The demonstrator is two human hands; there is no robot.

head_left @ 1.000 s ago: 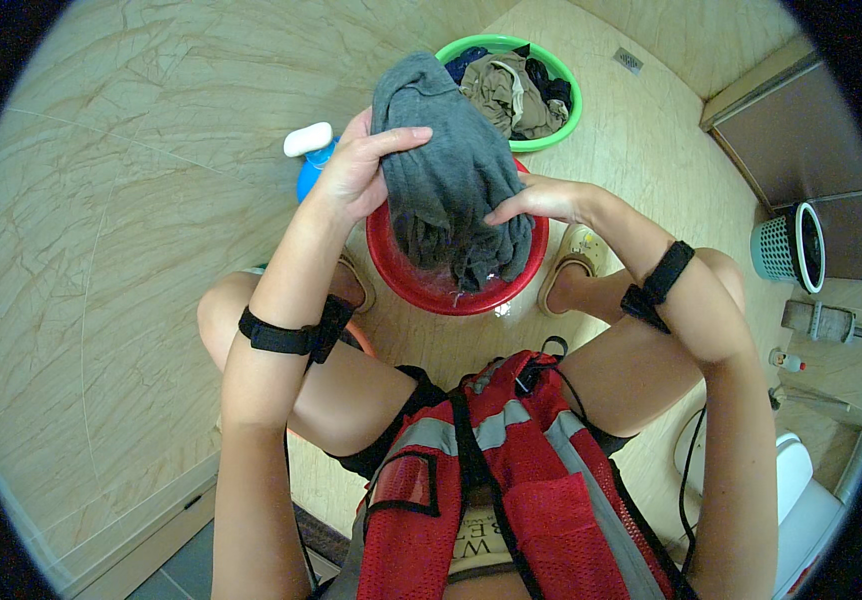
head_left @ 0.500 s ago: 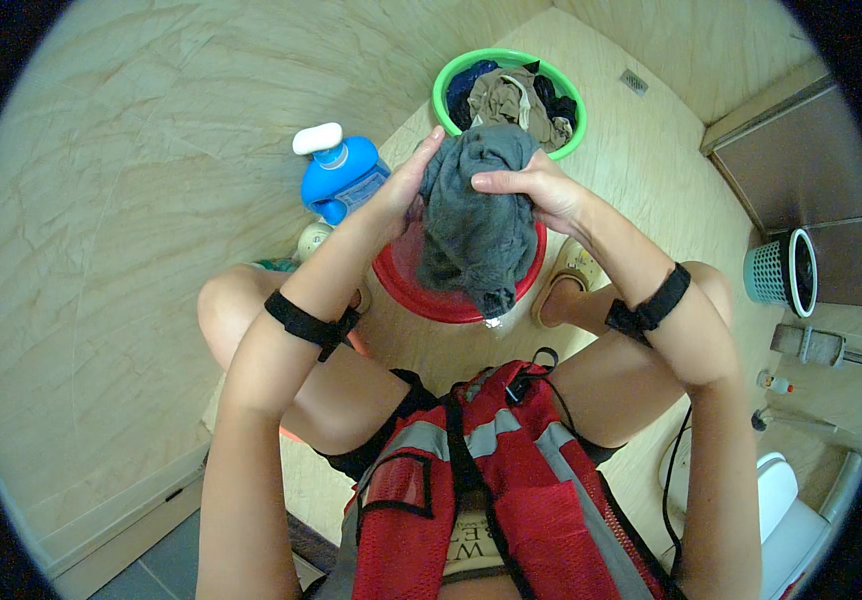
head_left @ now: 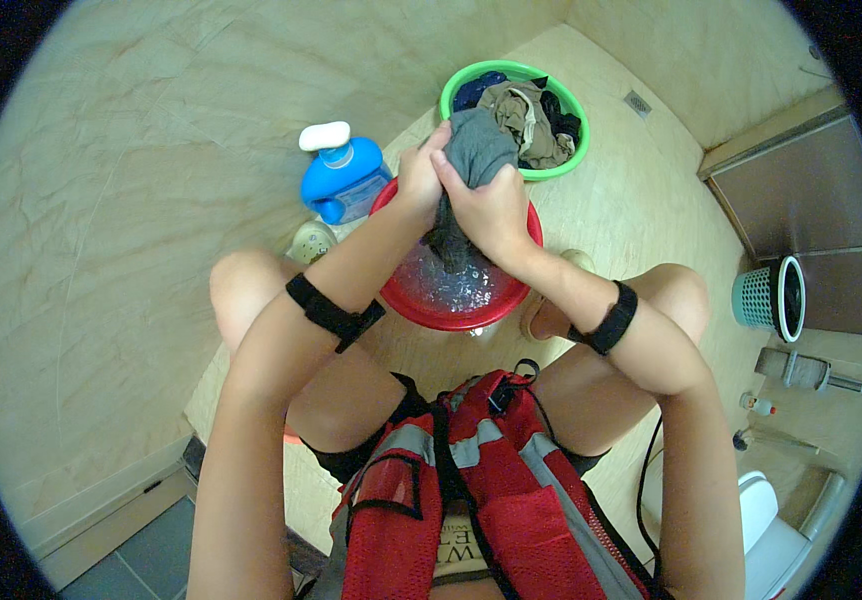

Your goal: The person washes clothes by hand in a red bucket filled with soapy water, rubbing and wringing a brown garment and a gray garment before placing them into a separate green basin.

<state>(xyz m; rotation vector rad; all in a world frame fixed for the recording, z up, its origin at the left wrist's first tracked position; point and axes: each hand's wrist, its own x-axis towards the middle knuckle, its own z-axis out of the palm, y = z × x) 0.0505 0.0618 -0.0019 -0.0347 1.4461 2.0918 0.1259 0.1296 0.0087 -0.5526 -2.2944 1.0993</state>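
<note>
A wet-looking grey cloth (head_left: 478, 145) is bunched between my two hands above the red basin (head_left: 463, 323). My left hand (head_left: 419, 178) grips its left side, fingers wrapped around it. From the right, my right hand (head_left: 491, 210) closes over the cloth, its thumb lying close to my left hand. A darker end of the cloth hangs below the hands into the basin, where clear, bubbly water (head_left: 451, 290) shows. The cloth's exact kind is hidden by its folds.
Beyond the red basin stands a green basin (head_left: 583, 150) of clothes. A blue detergent bottle (head_left: 346, 180) with a white oval piece (head_left: 325, 135) on top is by the left wall. A teal basket (head_left: 754, 298), a brush-like tool (head_left: 801, 370) and a toilet (head_left: 766, 520) are at right.
The cloth, spread and raised before, is now bunched tighter and narrower. My right hand has moved left against my left hand, uncovering the water in the basin.
</note>
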